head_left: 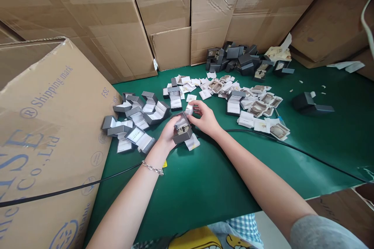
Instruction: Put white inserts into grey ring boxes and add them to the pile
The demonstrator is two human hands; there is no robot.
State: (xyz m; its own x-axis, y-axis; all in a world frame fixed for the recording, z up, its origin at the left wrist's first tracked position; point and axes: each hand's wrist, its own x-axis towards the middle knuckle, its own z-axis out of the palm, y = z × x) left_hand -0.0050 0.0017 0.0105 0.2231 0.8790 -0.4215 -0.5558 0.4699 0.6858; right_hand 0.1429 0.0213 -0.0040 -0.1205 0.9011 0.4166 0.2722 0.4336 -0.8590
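My left hand (168,131) holds a small open grey jewellery box (181,129) just above the green table (204,186). My right hand (204,116) pinches a small white insert card (189,109) over the box's far edge. A white card (193,142) lies under the box. To the left sits a cluster of open grey boxes with white linings (137,118). Loose white and beige insert cards (257,107) spread to the right of my hands.
A large cardboard carton (43,132) printed "Shipping mark" stands at the left. Stacked cartons (163,19) wall the back. A heap of dark grey boxes (239,60) lies at the back. One lone grey box (306,103) sits right. A black cable (263,136) crosses the table.
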